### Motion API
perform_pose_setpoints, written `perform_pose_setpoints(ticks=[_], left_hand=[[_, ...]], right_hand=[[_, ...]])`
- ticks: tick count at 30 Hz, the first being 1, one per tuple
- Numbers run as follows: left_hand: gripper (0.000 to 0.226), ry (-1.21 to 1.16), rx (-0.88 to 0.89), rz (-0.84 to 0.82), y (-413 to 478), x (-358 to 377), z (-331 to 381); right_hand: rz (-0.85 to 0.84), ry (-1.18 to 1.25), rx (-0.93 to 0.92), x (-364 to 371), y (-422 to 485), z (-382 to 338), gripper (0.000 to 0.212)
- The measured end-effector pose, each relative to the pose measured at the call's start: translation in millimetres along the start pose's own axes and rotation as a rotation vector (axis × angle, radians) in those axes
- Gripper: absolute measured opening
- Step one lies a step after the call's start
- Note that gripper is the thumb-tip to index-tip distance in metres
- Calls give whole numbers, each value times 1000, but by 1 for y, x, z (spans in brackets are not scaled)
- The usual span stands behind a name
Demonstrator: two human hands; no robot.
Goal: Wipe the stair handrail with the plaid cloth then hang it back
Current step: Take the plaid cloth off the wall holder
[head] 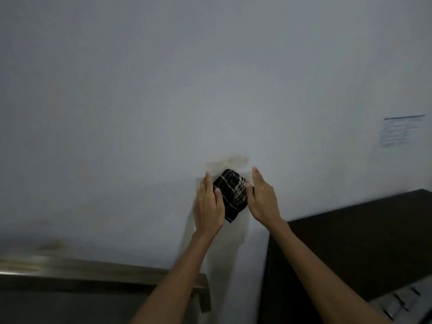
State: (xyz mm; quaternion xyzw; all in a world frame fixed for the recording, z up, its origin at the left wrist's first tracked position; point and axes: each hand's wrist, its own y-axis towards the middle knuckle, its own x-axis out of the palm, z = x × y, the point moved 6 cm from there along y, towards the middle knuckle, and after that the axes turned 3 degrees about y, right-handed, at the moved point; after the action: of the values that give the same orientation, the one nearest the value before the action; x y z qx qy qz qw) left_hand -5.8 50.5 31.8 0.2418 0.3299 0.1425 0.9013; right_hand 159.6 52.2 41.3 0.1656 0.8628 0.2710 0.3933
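A plain pale wall (163,90) fills most of the view in a dim room. A paper notice (401,130) with blue print hangs on it at the far right; its text is too blurred to read. At the lower left a brownish ledge (93,272) runs along the wall, smeared by motion. At the lower right stands a dark panel (350,242), cut off by the frame edge, with a grey slotted piece (404,298) at the corner that is hard to identify.

The plaid cloth (232,195), dark with pale stripes, sits against the wall at centre, over a patch of discoloured, tape-like marks. It is bunched, with its long axis running from upper left down to a point at lower right.

The left hand (209,204) and right hand (263,197) flank the cloth, fingers straight and together, pressing its sides; whether the thumbs grip it cannot be told.
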Motion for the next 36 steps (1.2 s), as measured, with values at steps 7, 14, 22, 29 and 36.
perform_pose_setpoints(ticks=[7,14,22,29,36], left_hand=[[57,22,-100,19,7,28,-9],[42,-8,-228,90,17,37,-12],[27,-149,-303,37,36,50,-26],[24,-201,-320,-155,47,63,-35],[26,56,-179,-211,60,42,-31]], right_hand=[[46,68,106,17,8,37,47],[41,181,159,28,15,55,36],[-68,261,260,46,32,75,43],[-142,242,289,59,42,80,26],[-255,195,233,57,50,81,23]])
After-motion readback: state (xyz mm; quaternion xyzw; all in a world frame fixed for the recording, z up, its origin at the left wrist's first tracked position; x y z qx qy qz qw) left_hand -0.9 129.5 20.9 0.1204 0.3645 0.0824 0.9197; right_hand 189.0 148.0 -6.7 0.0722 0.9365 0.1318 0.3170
